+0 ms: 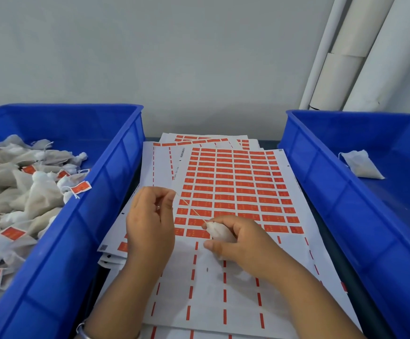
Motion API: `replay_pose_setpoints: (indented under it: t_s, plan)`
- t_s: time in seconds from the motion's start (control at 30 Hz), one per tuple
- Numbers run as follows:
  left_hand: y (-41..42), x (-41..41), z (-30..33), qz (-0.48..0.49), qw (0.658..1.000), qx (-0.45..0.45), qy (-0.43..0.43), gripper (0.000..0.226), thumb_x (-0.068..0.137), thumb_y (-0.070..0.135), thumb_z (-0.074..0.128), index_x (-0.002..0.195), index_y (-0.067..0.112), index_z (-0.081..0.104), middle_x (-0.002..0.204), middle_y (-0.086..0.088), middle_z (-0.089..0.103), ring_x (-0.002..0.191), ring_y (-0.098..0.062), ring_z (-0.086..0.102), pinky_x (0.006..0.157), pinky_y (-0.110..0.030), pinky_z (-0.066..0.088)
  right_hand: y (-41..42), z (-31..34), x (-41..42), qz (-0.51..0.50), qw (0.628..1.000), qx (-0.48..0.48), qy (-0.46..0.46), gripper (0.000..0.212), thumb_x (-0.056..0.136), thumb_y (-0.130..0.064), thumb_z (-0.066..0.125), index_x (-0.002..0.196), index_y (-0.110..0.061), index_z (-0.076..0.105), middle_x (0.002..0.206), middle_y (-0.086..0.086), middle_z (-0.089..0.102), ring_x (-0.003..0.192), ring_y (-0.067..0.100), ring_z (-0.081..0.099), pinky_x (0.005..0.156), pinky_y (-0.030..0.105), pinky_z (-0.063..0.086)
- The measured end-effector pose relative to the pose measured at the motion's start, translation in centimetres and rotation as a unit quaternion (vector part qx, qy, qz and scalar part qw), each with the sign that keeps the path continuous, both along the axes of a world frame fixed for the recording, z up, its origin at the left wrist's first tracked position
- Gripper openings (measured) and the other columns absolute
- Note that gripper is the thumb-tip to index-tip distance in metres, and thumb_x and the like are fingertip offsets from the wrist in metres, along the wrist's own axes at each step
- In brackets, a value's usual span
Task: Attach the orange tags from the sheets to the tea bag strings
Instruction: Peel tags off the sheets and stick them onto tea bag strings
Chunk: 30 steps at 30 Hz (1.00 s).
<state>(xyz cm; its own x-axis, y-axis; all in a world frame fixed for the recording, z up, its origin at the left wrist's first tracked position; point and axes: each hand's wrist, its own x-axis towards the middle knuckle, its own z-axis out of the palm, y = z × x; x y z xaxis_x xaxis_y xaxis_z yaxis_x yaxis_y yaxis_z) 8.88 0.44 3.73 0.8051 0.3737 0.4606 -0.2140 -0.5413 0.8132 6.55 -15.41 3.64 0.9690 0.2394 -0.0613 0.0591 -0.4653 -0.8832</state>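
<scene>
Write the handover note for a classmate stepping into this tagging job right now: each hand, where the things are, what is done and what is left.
Left hand: pinches the free end of the string, pulled taut.
Right hand: grips the tea bag over the top tag sheet.
Left bin: a pile of bags, several already carrying orange tags.
Right bin: one bag, no tag visible.
Done: the sheet's lower rows are peeled.
Left: tag this string; many rows of tags remain.

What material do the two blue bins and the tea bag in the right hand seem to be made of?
Left blue bin and right blue bin: probably moulded plastic, smooth, slightly glossy, with ribbed walls.
Tea bag in the right hand: likely thin white non-woven fabric or filter paper; it looks soft, matte and crumpled.
</scene>
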Motion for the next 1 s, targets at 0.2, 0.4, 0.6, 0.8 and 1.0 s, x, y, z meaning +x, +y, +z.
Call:
replay_pose_setpoints:
  t_s: [0.2,0.4,0.6,0.8,1.0]
  plan:
    - [-0.2,0.1,-0.4,0.042,0.999,-0.02,0.002,0.021,0.089,0.026,0.055,0.074,0.038,0.045,0.075,0.019,0.053,0.068,-0.003,0.056,0.054,-0.007,0.033,-0.4,0.1,0.1,0.001,0.999,-0.011,0.03,0.012,0.078,-0.051,0.065,0.078,-0.04,0.061,0.079,-0.03,0.059,0.078,0.002,0.059,0.064,0.01,0.041]
    - [-0.1,0.3,-0.3,0.079,0.994,-0.081,0.001,0.01,0.09,0.027,0.054,0.082,0.032,0.05,0.074,0.013,0.055,0.065,-0.009,0.054,0.052,-0.012,0.034,-0.8,0.4,0.0,0.034,0.997,-0.072,0.027,0.011,0.087,-0.044,0.061,0.082,-0.041,0.052,0.088,-0.036,0.045,0.082,-0.001,0.052,0.066,0.009,0.038]
    - [0.2,0.6,-0.4,0.057,0.993,-0.092,0.036,0.018,0.09,0.028,0.055,0.075,0.036,0.049,0.075,0.015,0.058,0.065,-0.007,0.058,0.049,-0.008,0.036,-1.4,1.5,-0.5,0.081,0.989,0.034,0.12,0.029,0.076,-0.038,0.073,0.103,-0.032,0.064,0.102,-0.018,0.064,0.1,0.01,0.059,0.08,0.017,0.045]
    - [0.9,1.0,-1.0,-0.008,0.99,-0.069,0.124,0.008,0.084,0.033,0.063,0.077,0.037,0.06,0.068,0.025,0.058,0.065,0.016,0.057,0.035,-0.002,0.032,-1.6,1.3,-0.5,0.015,0.971,0.209,0.117,0.025,0.07,-0.049,0.074,0.087,-0.03,0.073,0.093,-0.008,0.068,0.105,0.018,0.061,0.083,0.022,0.047]
    - [-0.5,0.4,-1.6,-0.148,0.962,0.04,0.224,0.013,0.078,0.036,0.071,0.068,0.031,0.065,0.064,0.018,0.062,0.062,-0.002,0.062,0.046,-0.005,0.04,-2.4,0.6,0.8,-0.128,0.894,0.414,0.111,0.032,0.068,-0.044,0.072,0.096,-0.028,0.074,0.104,-0.001,0.072,0.1,0.018,0.069,0.086,0.039,0.056]
